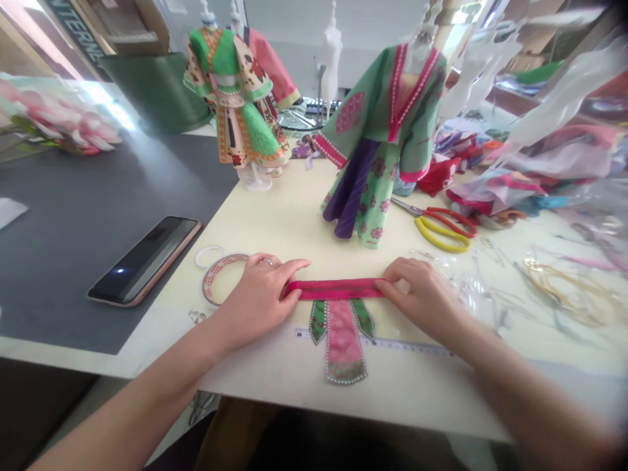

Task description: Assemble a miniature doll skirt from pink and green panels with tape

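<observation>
A bright pink fabric band (338, 289) is stretched level between my two hands over the table. My left hand (262, 291) pinches its left end between thumb and fingers; a ring shows on one finger. At the other end, my right hand (417, 288) grips the band the same way. Below the band hang a pink patterned panel (344, 340) with a beaded edge and two small green pointed tabs, one on each side. A clear ruler (412, 348) lies partly under these pieces. Beside my left hand sits a roll of tape (210, 280).
Scissors (444, 229) with red and yellow handles lie behind my right hand. A phone (144, 261) rests on the dark mat at left. Small mannequins wear a green robe (417, 111) and a green-orange dress (252, 127). Fabric scraps (495, 190) pile up at right.
</observation>
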Demonstrator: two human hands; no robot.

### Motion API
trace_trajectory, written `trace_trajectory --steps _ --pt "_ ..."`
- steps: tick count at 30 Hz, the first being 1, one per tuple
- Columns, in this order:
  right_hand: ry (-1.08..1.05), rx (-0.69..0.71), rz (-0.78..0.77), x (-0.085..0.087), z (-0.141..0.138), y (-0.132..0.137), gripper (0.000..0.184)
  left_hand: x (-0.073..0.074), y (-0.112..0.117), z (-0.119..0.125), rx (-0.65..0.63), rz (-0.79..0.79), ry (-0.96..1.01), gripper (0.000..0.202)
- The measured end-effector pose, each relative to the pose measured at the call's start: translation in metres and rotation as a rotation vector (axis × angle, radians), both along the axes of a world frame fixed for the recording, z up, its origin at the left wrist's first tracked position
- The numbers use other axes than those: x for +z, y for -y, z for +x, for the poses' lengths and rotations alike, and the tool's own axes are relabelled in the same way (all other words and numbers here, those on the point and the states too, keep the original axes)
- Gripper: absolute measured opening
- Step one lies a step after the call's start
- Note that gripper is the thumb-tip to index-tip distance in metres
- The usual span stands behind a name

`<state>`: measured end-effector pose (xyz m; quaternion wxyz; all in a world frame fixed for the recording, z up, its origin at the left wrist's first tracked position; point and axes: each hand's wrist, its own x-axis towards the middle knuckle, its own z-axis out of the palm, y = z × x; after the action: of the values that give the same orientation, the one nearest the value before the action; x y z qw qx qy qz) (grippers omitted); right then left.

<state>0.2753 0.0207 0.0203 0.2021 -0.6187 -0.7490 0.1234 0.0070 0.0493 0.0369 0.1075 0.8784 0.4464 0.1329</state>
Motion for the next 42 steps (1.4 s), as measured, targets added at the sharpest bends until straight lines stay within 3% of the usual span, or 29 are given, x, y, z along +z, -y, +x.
trace_trajectory --steps 30,37,42 --pt "0.111 0.047 0.055 -0.0018 -0.0044 0.0016 0.018 -0.0016 0.0002 0.0005 -0.006 0.001 -0.021 0.036" --pt "0.086 -0.008 0.098 -0.0029 -0.006 0.0033 0.007 -0.0036 -0.0009 0.0007 -0.009 0.019 -0.03 0.039" --pt "0.087 -0.037 0.132 -0.0034 -0.0069 0.0043 0.013 -0.0073 -0.0017 -0.0015 -0.051 0.082 0.003 0.043"
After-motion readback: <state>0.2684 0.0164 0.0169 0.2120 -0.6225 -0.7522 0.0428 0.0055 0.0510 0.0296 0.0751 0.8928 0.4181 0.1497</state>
